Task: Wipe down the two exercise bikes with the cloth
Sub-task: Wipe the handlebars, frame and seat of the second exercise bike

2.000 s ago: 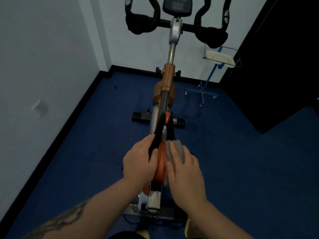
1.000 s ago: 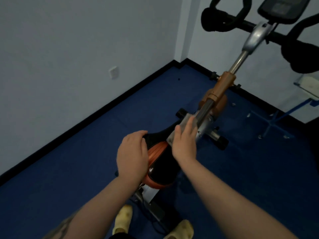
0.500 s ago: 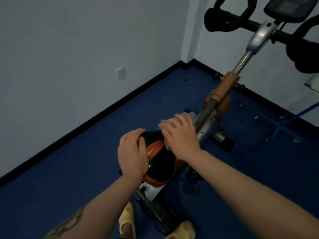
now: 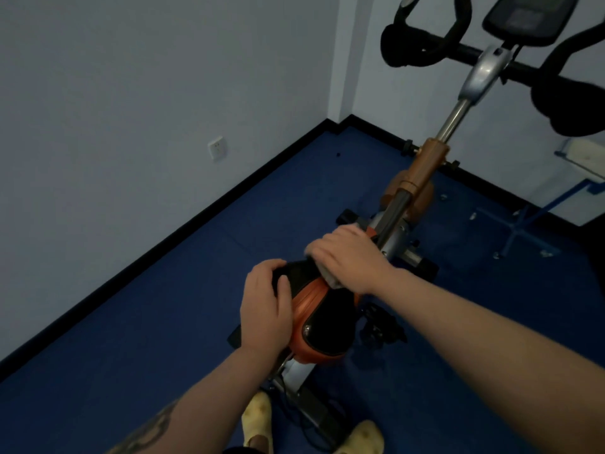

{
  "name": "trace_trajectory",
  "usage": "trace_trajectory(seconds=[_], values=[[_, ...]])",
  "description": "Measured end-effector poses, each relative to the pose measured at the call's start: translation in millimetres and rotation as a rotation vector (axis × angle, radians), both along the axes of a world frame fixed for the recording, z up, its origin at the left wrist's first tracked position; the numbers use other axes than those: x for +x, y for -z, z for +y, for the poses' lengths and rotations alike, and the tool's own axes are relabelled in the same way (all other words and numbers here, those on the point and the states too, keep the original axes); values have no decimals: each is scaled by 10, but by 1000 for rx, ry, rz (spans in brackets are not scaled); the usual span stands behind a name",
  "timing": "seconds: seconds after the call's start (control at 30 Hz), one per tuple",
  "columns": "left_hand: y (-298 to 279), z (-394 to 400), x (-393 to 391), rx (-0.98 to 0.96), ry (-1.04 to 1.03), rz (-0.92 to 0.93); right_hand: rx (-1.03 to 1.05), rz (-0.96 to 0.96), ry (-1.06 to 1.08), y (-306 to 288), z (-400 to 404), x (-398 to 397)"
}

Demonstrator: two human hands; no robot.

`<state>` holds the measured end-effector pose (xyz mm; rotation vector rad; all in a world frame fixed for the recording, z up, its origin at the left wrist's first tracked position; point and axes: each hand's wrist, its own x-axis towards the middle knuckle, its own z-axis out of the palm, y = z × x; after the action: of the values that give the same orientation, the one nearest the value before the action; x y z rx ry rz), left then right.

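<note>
Here, one exercise bike: glossy orange-black saddle, curved black handlebars. Left hand grips saddle's left edge; right hand presses grey cloth on saddle nose, fingers curled over it

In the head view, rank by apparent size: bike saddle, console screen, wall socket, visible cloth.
Largest to smallest:
1. bike saddle
2. console screen, though cropped by the frame and farther away
3. wall socket and cloth: too close to rank, since the right hand covers most of the cloth.
</note>
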<state>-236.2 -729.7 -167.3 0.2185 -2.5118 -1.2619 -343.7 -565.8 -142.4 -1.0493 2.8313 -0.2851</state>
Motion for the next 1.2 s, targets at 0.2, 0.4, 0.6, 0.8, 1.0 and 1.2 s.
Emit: trace_trajectory(seconds=[0.2,0.4,0.6,0.8,1.0,1.2], values=[[124,-265,79,247,190,-143,-13,-4,-64,-9,-247,205],[205,-318,154,500,247,-330,149,-102,-72,-61,-307,-99],[89,-210,205,675,149,-348,-39,-415,-218,-105,-680,7],[65,-233,174,622,271,-294,148,-329,-309,-144,-927,31],[65,-240,164,658,314,-422,150,-643,-192,-134,-1063,-185],[66,-253,173,612,312,-381,54,-397,-377,-99,-939,71]])
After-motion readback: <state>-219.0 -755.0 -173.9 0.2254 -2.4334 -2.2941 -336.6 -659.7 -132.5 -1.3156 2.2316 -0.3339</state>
